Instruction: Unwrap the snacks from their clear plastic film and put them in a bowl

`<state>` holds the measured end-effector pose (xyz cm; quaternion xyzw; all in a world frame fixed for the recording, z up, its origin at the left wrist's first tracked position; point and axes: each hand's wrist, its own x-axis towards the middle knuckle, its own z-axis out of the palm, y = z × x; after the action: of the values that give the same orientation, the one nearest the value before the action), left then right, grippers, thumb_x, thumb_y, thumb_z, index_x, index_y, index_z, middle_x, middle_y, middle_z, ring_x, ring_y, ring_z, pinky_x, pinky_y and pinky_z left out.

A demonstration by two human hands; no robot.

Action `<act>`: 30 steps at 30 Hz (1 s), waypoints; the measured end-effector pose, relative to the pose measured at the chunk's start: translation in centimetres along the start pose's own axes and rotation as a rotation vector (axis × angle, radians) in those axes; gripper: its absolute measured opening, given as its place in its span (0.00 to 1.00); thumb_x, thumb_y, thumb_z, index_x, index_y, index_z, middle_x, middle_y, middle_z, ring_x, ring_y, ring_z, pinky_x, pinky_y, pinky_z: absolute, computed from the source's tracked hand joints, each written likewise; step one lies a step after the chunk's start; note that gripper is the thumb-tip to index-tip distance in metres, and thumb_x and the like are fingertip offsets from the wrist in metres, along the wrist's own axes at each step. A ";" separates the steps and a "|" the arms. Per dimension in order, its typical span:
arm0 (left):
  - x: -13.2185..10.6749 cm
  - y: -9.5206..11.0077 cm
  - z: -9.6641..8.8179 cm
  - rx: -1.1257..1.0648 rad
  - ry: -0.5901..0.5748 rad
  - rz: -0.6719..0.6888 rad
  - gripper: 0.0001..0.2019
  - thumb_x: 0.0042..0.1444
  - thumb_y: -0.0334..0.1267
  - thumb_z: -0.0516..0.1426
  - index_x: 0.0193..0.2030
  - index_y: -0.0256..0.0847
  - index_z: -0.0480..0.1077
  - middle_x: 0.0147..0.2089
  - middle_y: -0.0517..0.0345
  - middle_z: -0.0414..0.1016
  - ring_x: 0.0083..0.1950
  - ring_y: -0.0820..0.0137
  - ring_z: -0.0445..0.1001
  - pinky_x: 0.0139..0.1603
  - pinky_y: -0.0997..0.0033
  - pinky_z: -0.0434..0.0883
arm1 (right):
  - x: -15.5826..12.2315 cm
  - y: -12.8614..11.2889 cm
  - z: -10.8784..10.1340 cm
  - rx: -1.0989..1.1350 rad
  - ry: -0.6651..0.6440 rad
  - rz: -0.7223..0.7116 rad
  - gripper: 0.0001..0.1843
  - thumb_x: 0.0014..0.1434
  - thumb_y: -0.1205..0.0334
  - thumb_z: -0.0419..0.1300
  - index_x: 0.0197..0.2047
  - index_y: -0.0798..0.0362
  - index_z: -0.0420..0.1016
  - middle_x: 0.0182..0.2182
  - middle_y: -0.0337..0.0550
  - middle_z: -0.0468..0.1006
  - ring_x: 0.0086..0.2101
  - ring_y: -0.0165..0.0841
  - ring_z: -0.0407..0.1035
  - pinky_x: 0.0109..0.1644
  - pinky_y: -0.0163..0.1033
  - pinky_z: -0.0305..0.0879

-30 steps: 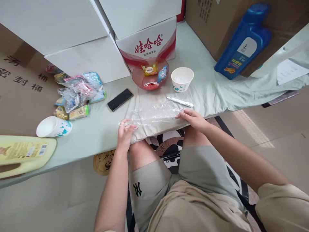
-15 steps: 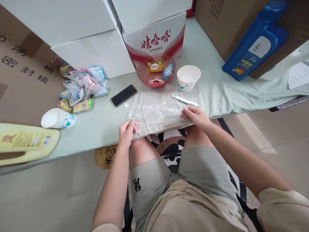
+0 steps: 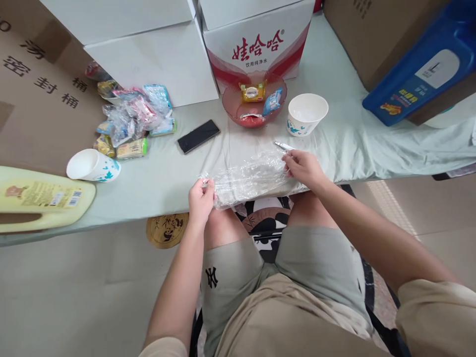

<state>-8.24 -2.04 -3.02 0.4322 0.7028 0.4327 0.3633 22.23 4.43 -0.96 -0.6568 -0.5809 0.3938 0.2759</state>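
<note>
A crumpled sheet of clear plastic wrap (image 3: 247,177) is stretched between my two hands at the table's near edge. My left hand (image 3: 201,200) pinches its left end, fingers closed. My right hand (image 3: 303,167) grips its right end, fingers curled. A white pen-like tool (image 3: 282,146) lies just beyond my right hand. Behind the wrap stand a red see-through bowl (image 3: 254,103) holding a few wrapped snacks and a white paper bowl (image 3: 307,114).
A black phone (image 3: 198,136) lies left of the red bowl. A pile of snack packets (image 3: 132,120), a tipped paper cup (image 3: 92,165) and a yellow bottle (image 3: 40,200) sit at the left. White cartons (image 3: 156,54) line the back; a blue jug (image 3: 424,74) lies at right.
Both hands have lifted and bunched the plastic wrap, which lay flatter on the cloth before. My right hand moved up toward the pen. The view has shifted closer to the table.
</note>
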 end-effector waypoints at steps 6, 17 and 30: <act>-0.5 -0.9 -0.4 0.240 0.031 0.028 0.11 0.62 0.48 0.56 0.38 0.43 0.70 0.17 0.67 0.65 0.19 0.72 0.64 0.24 0.73 0.61 | 0.1 -0.8 -0.1 -0.188 0.089 0.053 0.10 0.63 0.57 0.60 0.35 0.52 0.78 0.25 0.39 0.79 0.26 0.33 0.72 0.38 0.39 0.62; -0.7 -0.5 -0.3 0.314 0.096 0.079 0.10 0.61 0.47 0.56 0.35 0.45 0.70 0.16 0.67 0.64 0.20 0.69 0.64 0.27 0.71 0.58 | 1.9 -0.2 1.0 -0.296 0.201 -0.101 0.17 0.65 0.52 0.58 0.27 0.51 0.73 0.26 0.45 0.77 0.29 0.36 0.67 0.34 0.39 0.55; 1.2 -0.2 0.5 0.606 0.243 0.244 0.12 0.56 0.36 0.63 0.47 0.44 0.74 0.49 0.45 0.75 0.52 0.52 0.74 0.54 0.55 0.68 | 0.7 1.1 3.0 -0.614 0.227 -0.205 0.23 0.67 0.50 0.52 0.58 0.51 0.75 0.52 0.53 0.78 0.33 0.39 0.70 0.30 0.39 0.55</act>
<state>-8.28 -0.79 -3.57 0.5467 0.7807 0.2926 0.0777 20.31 4.68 -3.66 -0.6869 -0.7009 0.0952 0.1666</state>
